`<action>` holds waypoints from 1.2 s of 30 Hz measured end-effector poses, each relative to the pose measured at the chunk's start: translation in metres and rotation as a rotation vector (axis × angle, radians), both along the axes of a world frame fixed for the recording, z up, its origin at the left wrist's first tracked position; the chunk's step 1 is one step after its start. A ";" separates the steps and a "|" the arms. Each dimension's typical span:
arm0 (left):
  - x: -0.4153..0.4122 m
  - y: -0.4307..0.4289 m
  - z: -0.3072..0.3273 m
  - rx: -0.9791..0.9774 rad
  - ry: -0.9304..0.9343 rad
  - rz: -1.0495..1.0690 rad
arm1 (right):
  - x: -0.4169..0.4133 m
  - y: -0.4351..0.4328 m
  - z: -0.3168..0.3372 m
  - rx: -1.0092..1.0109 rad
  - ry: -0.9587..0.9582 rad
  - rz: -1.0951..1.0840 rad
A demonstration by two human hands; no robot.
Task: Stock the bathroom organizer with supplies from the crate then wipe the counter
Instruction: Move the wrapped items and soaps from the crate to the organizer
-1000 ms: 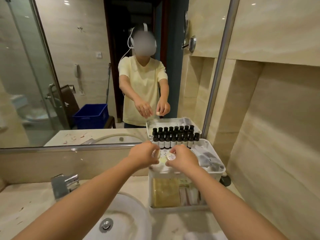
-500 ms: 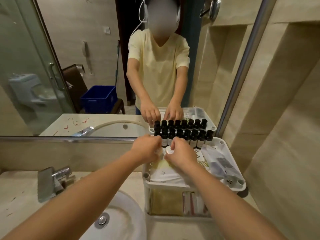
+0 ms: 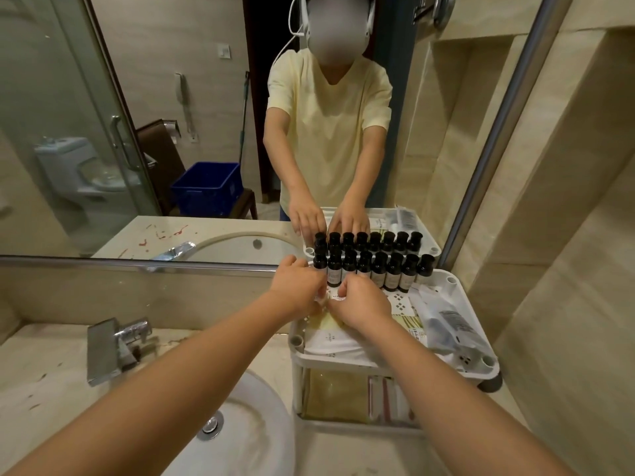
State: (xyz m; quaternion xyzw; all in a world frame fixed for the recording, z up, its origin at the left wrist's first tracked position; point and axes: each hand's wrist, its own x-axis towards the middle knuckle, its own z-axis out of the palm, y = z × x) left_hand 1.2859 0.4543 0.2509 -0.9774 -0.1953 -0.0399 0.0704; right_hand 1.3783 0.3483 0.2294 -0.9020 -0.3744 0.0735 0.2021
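A white two-tier organizer (image 3: 481,367) stands on the counter, right of the sink and against the mirror. At the back of its top tray stands a row of small dark bottles (image 3: 379,273). White and yellow packets (image 3: 330,338) and a dark wrapped item (image 3: 446,321) lie in front of them. My left hand (image 3: 299,290) and my right hand (image 3: 364,304) meet over the tray just in front of the bottles. Their fingers are pinched together on a small white round item (image 3: 334,297), mostly hidden by the fingers. The lower tier holds a yellowish pack (image 3: 335,396).
The white sink (image 3: 247,427) and chrome faucet (image 3: 113,345) lie at left. Red stains mark the counter (image 3: 37,393). The mirror shows a blue crate (image 3: 206,188) on a chair behind me. A tiled wall (image 3: 567,269) closes the right side.
My view has dropped and moved closer to the organizer. Both hands have lowered from above the tray to just in front of the bottle row, still pinched together.
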 end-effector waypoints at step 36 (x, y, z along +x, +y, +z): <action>-0.472 -0.072 0.009 -0.289 -0.228 0.758 | -0.388 0.005 0.036 -0.052 -0.169 0.822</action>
